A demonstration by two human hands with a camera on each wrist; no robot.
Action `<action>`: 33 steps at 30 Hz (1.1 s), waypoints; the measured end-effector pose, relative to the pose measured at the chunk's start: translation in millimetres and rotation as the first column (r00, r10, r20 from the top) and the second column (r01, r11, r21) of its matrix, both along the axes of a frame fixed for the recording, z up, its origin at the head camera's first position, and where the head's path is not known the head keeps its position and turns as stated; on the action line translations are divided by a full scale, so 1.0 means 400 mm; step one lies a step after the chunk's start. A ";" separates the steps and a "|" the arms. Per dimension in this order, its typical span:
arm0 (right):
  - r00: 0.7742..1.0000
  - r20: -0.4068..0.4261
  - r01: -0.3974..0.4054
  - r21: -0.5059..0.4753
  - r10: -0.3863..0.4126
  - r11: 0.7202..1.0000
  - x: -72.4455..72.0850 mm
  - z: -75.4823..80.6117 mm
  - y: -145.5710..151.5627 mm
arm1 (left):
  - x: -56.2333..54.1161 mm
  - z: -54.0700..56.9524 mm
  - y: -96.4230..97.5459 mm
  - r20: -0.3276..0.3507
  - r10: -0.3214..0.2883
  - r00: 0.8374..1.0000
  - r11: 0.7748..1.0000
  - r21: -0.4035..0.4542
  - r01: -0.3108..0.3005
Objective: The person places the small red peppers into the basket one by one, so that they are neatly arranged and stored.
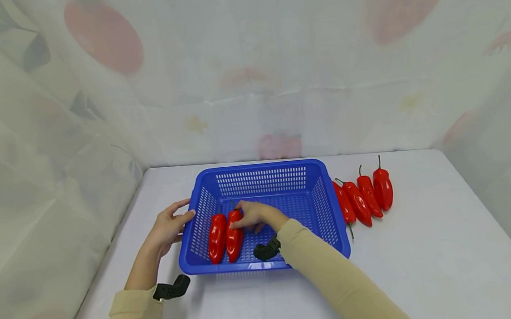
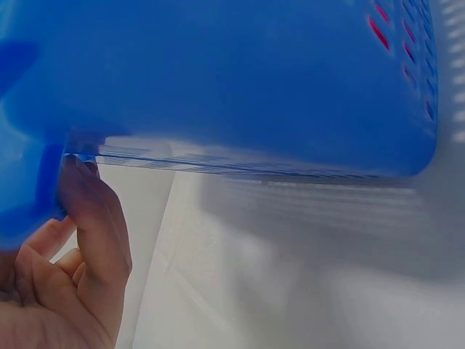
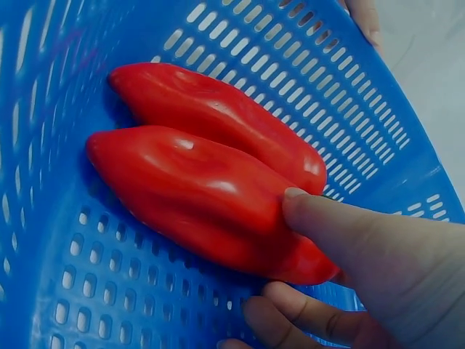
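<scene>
In the head view a blue plastic basket [image 1: 264, 265] with slotted walls stands on the table. Two red peppers lie side by side in its left half, the left pepper [image 1: 217, 238] and the right pepper [image 1: 234, 244]. My right hand [image 1: 260, 214] reaches in and pinches the right pepper near its stem end. The right wrist view shows the thumb [image 3: 327, 222] on top of that pepper [image 3: 196, 196], fingers partly hidden below. Outside, my left hand [image 1: 166, 229] grips the basket's left rim, thumb on the edge; the left wrist view shows its fingers [image 2: 102, 233] beneath the rim.
Several more red peppers [image 1: 359, 204] lie in a row on the white table [image 1: 424, 246], right of the basket. The leftmost one [image 1: 344, 205] is partly hidden by the basket's rim. Patterned cloth walls [image 1: 251, 100] close off the back and sides.
</scene>
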State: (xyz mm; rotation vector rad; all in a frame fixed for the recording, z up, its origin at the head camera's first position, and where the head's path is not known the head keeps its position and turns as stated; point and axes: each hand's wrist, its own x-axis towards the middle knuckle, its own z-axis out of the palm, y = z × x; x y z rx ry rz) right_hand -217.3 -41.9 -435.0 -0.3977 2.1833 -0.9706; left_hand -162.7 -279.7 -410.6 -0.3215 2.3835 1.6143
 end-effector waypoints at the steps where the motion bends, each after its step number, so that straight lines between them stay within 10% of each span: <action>1: 1.000 -0.003 -0.006 0.007 0.006 1.000 0.000 0.000 -0.001 | 0.000 0.000 0.000 -0.001 0.000 1.000 1.000 0.000 0.000; 33: 0.999 -0.035 -0.041 -0.012 0.040 0.999 -0.007 0.019 0.024 | -0.004 -0.004 -0.001 0.007 0.001 1.000 1.000 0.020 -0.001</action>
